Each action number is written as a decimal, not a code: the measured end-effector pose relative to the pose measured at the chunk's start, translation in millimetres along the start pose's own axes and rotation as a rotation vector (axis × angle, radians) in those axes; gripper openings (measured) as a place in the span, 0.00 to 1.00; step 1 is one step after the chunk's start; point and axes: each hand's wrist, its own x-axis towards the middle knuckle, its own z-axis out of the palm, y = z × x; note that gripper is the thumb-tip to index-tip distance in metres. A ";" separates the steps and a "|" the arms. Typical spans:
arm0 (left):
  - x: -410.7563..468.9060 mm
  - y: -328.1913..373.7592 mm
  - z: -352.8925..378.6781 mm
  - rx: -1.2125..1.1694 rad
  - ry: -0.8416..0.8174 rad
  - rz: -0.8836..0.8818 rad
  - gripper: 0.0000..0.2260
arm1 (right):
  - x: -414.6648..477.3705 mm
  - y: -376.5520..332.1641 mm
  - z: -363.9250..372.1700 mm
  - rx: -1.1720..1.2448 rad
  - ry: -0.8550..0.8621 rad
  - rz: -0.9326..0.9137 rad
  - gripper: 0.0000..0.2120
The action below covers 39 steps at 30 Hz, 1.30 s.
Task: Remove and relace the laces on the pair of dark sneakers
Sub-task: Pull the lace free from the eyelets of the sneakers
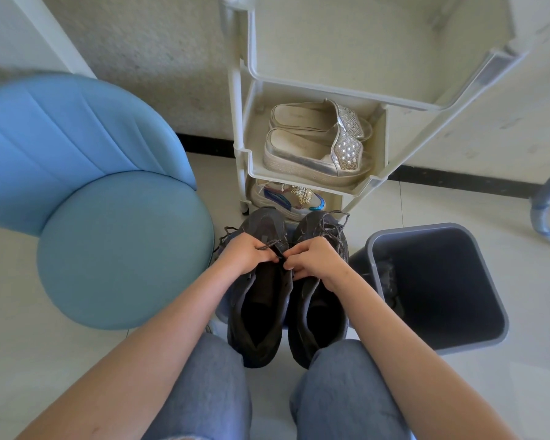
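Two dark sneakers stand side by side in front of my knees, toes pointing away. My left hand (246,254) lies over the left sneaker (256,312) and pinches its grey lace (268,246) near the top eyelets. My right hand (315,260) pinches the same lace end just beside it, fingers curled over the gap between the shoes. The right sneaker (318,315) keeps its speckled lace (334,233) threaded, with loose ends lying over its toe. Part of the left shoe's tongue is hidden under my hands.
A blue padded chair (108,236) stands at the left. A grey bin (435,287) stands at the right, close to the right sneaker. Straight ahead a cream shoe rack (245,160) holds silver slip-ons (315,147) and a colourful trainer (286,198).
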 end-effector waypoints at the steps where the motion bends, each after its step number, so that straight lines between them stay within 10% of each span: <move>1: 0.4 0.8 1.3 -0.012 0.009 -0.026 0.11 | 0.0 0.0 0.1 0.008 0.000 0.002 0.09; 11: -2.3 -0.2 9.7 -0.228 0.049 -0.161 0.11 | 0.4 0.6 1.8 0.098 -0.008 0.012 0.07; 21: -4.5 2.8 9.5 0.039 0.019 0.010 0.08 | 7.8 13.4 8.7 0.157 -0.014 -0.007 0.04; 26: -4.6 3.5 -2.6 0.009 0.146 0.081 0.09 | 7.6 9.4 12.3 0.108 0.224 -0.197 0.02; 32: -9.2 -11.2 -28.5 0.062 0.339 -0.082 0.09 | -13.8 -20.6 -4.2 0.649 0.398 -0.480 0.06; 35: -13.0 -9.4 -30.8 0.282 0.071 -0.192 0.17 | -17.3 -24.7 -6.2 0.361 0.506 -0.580 0.05; 39: -19.3 -8.8 -27.2 0.401 -0.110 -0.234 0.25 | -15.8 -11.8 -4.5 -0.858 0.195 -0.248 0.16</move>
